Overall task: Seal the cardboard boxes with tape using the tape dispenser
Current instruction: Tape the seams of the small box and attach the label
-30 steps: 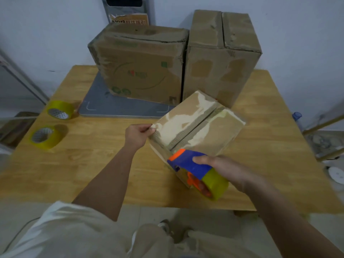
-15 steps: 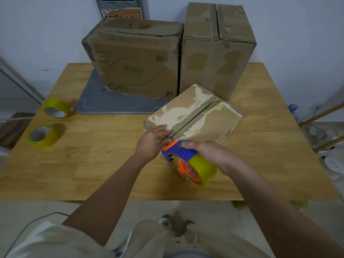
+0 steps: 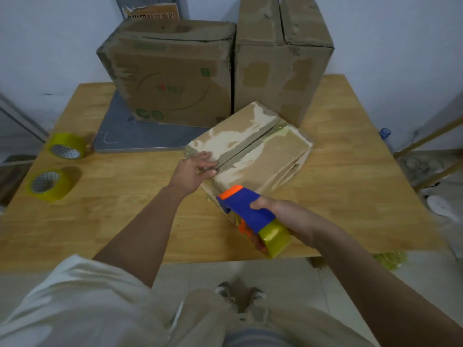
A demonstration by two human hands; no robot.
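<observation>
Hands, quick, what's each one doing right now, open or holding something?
Left hand: open, fingers pressing the near end of the small box.
Right hand: gripping the tape dispenser at the box's near side.

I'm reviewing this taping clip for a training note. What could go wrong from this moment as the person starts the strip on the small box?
1. The left hand lies on the seam of the small box; the tape dispenser may run into its fingers.
2. The flaps are worn and peeled, so tape may bond poorly.
3. The box sits askew near the table edge; a pull could slide it.
</observation>
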